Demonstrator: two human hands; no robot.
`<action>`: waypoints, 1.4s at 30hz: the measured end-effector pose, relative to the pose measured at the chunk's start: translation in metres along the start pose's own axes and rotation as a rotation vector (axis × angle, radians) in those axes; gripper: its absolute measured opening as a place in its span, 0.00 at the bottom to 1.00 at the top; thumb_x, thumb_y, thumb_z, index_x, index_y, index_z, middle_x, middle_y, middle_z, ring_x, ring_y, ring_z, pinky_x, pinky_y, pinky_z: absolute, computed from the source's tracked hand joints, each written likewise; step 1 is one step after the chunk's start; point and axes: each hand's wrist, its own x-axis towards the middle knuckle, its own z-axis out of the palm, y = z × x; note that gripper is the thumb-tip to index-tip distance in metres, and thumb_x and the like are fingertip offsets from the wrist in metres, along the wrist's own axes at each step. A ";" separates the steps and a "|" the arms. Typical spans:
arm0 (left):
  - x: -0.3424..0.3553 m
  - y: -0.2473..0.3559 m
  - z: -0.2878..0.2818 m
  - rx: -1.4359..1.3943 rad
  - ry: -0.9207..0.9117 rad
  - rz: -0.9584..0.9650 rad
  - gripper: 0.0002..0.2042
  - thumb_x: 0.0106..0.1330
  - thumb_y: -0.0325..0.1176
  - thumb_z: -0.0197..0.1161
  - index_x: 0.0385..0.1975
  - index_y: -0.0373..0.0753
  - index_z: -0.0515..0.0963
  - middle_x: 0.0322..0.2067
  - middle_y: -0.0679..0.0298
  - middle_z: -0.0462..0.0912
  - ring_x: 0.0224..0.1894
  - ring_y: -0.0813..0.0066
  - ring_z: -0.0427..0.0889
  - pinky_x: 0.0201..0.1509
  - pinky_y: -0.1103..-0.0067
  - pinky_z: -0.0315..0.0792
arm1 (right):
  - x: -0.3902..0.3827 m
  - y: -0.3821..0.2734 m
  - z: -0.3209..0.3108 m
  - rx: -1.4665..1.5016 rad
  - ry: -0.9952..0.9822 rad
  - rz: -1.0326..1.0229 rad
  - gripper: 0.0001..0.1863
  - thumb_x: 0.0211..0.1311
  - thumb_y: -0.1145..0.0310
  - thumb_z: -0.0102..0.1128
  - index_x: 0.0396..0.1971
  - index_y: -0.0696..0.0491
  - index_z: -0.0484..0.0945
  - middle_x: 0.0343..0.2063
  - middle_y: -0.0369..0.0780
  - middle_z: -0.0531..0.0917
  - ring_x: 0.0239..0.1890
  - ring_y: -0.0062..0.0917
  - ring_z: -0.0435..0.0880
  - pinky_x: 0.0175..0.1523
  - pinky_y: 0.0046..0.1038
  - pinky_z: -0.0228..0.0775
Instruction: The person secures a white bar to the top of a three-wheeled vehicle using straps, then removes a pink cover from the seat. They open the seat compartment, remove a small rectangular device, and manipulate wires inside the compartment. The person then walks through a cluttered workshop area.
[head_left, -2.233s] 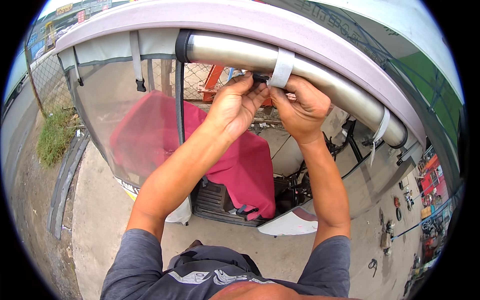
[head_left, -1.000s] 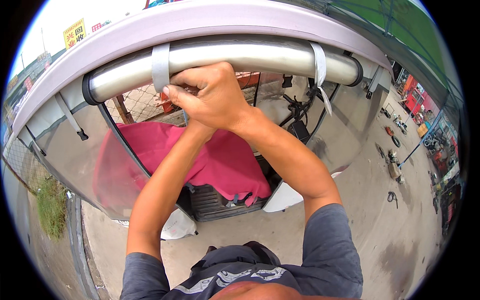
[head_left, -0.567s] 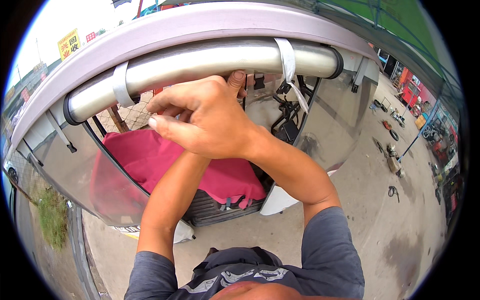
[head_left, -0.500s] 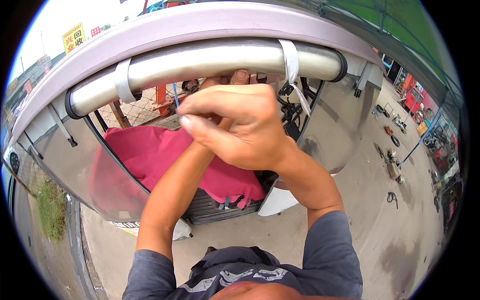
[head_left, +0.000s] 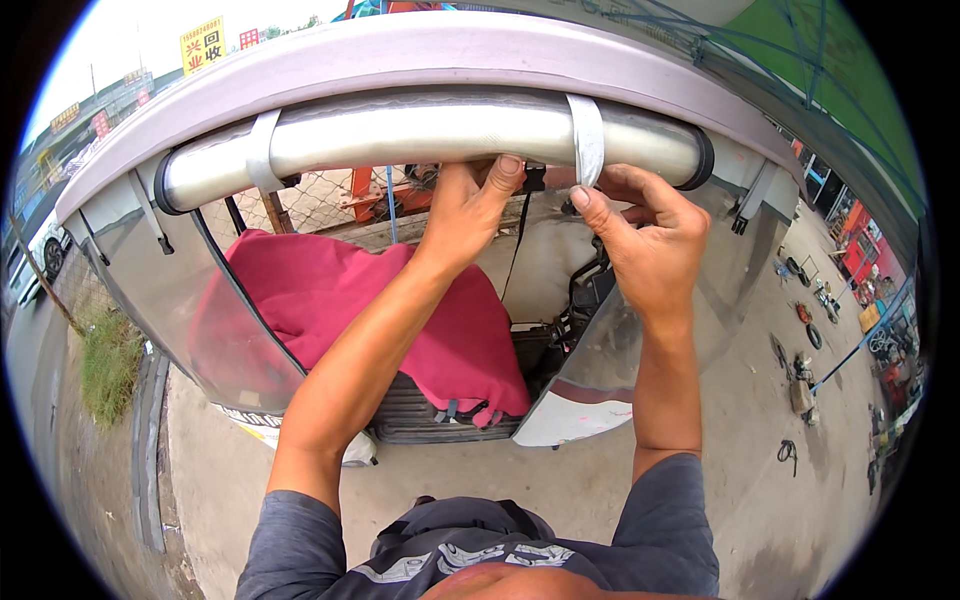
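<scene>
A clear plastic curtain is rolled into a thick tube (head_left: 400,135) under the pale pink roof edge of a small covered vehicle. Two grey straps loop round it, a left strap (head_left: 263,150) and a right strap (head_left: 586,140). My left hand (head_left: 468,212) grips the roll's lower edge mid-length, thumb against it, other fingers partly hidden behind. Beside that thumb hangs a black buckle (head_left: 534,178). At the lower end of the right strap, my right hand (head_left: 655,235) is closed, thumb and bent fingers pinching there; a dark piece by the thumb is partly covered.
Inside the opening, a dark red cloth (head_left: 380,310) covers the seat, with handlebars (head_left: 590,300) to its right. Clear side panels (head_left: 250,330) frame the opening. Loose straps with buckles (head_left: 165,243) hang at the sides. Tyres and machine parts (head_left: 800,395) lie on the ground at right.
My right hand has moved right, from in front of my left wrist to the right strap's lower end. My left hand stays at the roll, now in plain sight. The view has shifted slightly.
</scene>
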 end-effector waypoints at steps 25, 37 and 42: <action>0.009 0.007 0.002 -0.385 -0.163 -0.349 0.30 0.66 0.54 0.57 0.53 0.31 0.66 0.41 0.57 0.76 0.39 0.73 0.77 0.35 0.78 0.70 | 0.025 0.035 -0.001 0.394 -0.471 0.188 0.06 0.53 0.75 0.69 0.30 0.62 0.83 0.22 0.34 0.82 0.26 0.13 0.77 0.32 0.18 0.70; 0.021 0.020 -0.010 -0.525 -0.188 -0.502 0.08 0.66 0.23 0.56 0.43 0.29 0.72 0.32 0.59 0.75 0.33 0.67 0.76 0.35 0.74 0.75 | 0.030 0.033 -0.006 0.451 -0.523 0.202 0.07 0.55 0.76 0.67 0.32 0.64 0.83 0.27 0.37 0.85 0.30 0.15 0.79 0.36 0.19 0.72; 0.023 0.017 -0.017 -0.592 -0.245 -0.536 0.09 0.67 0.23 0.55 0.45 0.28 0.72 0.34 0.57 0.76 0.33 0.71 0.76 0.30 0.82 0.77 | 0.031 0.032 -0.011 0.467 -0.528 0.213 0.08 0.55 0.74 0.68 0.32 0.64 0.83 0.25 0.35 0.84 0.29 0.14 0.78 0.35 0.19 0.71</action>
